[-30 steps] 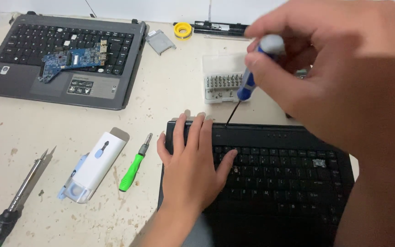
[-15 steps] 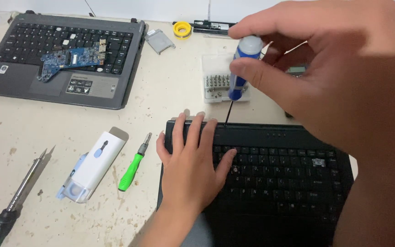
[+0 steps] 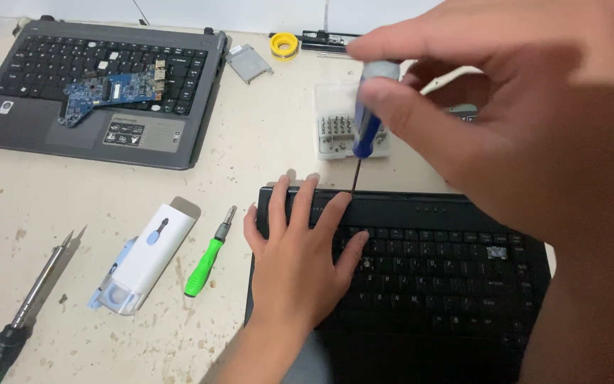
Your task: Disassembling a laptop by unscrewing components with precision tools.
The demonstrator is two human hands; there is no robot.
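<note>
Left hand point(image 3: 300, 263) flat on black laptop point(image 3: 421, 277), fingers spread over keyboard's upper left, grip apart, holding nothing. Right hand point(image 3: 527, 121) raised close to camera, grip clamped on blue screwdriver point(image 3: 368, 121), handle upright, thin shaft down, tip at laptop's top edge just beside left fingertips. Clear bit case point(image 3: 342, 131) behind screwdriver on tabletop point(image 3: 264, 156). Far left: grey laptop point(image 3: 101, 89) with blue circuit board point(image 3: 111, 92) lying on keys. Near left: green screwdriver point(image 3: 209, 254), white tool kit point(image 3: 143, 259), soldering iron point(image 3: 26, 313). Yellow tape roll point(image 3: 283, 45) at far edge.
</note>
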